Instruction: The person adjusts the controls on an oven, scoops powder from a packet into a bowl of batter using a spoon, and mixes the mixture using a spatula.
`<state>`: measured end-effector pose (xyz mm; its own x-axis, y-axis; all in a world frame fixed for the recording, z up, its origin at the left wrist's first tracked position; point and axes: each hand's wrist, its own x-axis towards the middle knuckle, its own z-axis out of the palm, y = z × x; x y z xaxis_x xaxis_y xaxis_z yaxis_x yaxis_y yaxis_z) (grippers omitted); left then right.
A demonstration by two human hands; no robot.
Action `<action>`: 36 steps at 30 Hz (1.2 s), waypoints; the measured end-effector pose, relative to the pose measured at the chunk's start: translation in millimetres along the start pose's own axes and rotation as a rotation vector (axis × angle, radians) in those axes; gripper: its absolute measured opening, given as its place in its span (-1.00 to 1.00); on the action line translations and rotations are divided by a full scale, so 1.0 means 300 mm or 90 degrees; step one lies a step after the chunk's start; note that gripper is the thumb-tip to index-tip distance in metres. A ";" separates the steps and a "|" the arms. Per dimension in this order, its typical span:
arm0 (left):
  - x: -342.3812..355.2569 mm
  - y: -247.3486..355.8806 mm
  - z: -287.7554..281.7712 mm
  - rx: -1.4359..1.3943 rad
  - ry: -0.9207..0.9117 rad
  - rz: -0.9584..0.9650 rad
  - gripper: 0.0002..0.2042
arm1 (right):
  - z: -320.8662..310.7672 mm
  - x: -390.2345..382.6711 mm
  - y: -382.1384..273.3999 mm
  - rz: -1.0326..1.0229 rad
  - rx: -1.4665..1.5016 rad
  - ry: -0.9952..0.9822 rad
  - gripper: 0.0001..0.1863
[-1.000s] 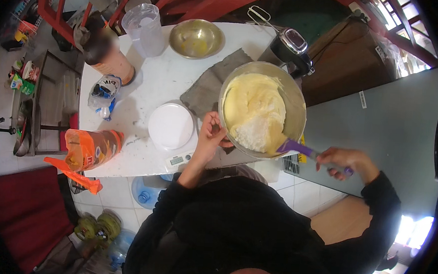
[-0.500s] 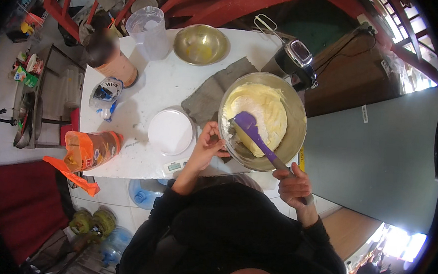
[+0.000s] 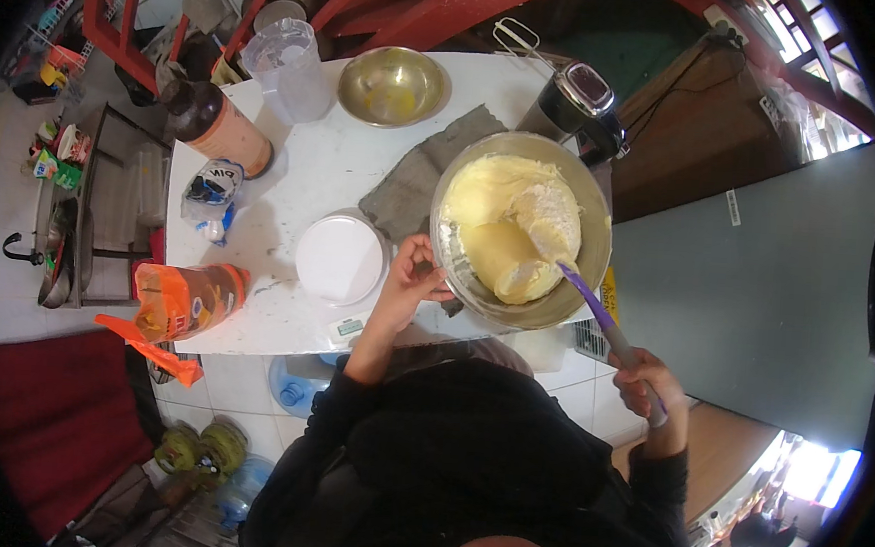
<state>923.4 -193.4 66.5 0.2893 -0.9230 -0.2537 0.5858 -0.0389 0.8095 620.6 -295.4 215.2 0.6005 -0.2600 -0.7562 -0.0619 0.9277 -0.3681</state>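
A metal mixing bowl (image 3: 598, 208) holds pale yellow batter (image 3: 498, 182) with a patch of white flour (image 3: 549, 217) on it. My left hand (image 3: 412, 284) grips the bowl's left rim, its fingers curled at the edge. In my right hand (image 3: 645, 383) is a spatula (image 3: 596, 308) with a purple neck and grey handle. The fingers wrap around that handle. The spatula reaches over the bowl's lower right rim, and its blade is hidden in the batter.
Left of the bowl are a round white lid (image 3: 340, 260) on a kitchen scale (image 3: 347, 329) and a grey cloth (image 3: 434, 168). A hand mixer (image 3: 579, 97), a smaller metal bowl (image 3: 393, 85), a plastic jug (image 3: 291, 79), a brown bottle (image 3: 221, 130) and an orange bag (image 3: 190, 301) stand around.
My right hand has moved right and slightly down with the spatula. Its purple blade, visible before, is now in the batter, which is folded over differently. My left hand stays on the rim.
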 end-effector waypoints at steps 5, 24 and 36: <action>0.004 0.012 0.006 0.022 -0.010 0.010 -0.70 | 0.124 -0.079 -0.082 -0.060 -0.598 0.165 -0.85; 0.003 -0.017 -0.003 -0.022 -0.011 0.059 -0.72 | 0.295 -0.087 -0.210 -0.272 -1.611 0.260 -0.79; -0.019 0.001 -0.002 -0.035 -0.017 0.054 -0.72 | 0.353 -0.027 -0.267 -0.169 -1.596 0.203 -0.70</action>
<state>922.3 -187.8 67.7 0.3196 -0.9320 -0.1712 0.6012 0.0598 0.7969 705.0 -339.3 308.0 0.6828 -0.4799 -0.5508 -0.5143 -0.8513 0.1041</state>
